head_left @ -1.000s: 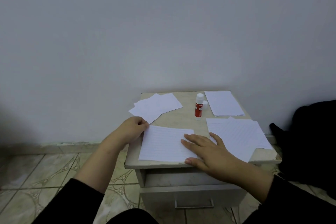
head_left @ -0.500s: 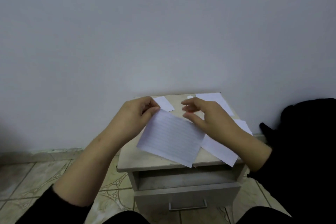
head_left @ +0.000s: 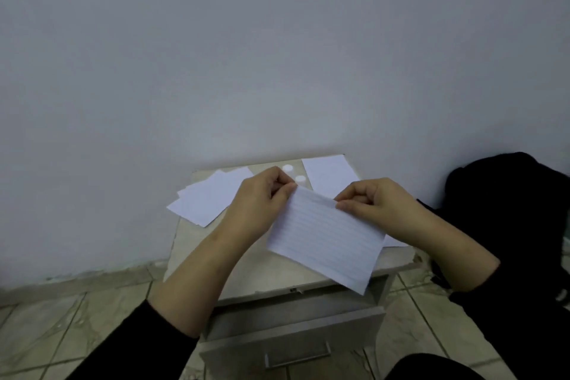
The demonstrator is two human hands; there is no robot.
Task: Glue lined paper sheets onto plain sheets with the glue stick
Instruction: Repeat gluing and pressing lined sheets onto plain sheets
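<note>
Lifted off the tabletop (head_left: 197, 244) since a second ago, the lined sheet (head_left: 327, 241) now hangs tilted in mid-frame, its top edge raised toward the wall and its lower corner drooping past the front edge. Each hand has a closed grip on that top edge: the left hand (head_left: 262, 203) pinches the upper left corner between thumb and curled fingers, the right hand (head_left: 373, 203) pinches the upper right corner the same way. Holding it by both top corners keeps the thin paper flat and lets it be turned or lined up, probably so it can be checked or flipped before glue goes on.

Plain sheets (head_left: 209, 197) lie fanned at the centre left of the tabletop, and another sheet (head_left: 330, 176) lies toward the upper right, near the wall. More paper shows just under the right wrist. Two small white round shapes (head_left: 293, 173) sit between the hands' knuckles and the wall; one is likely the cap of the glue stick, though its body is hidden behind the hands, so I cannot be sure.
</note>
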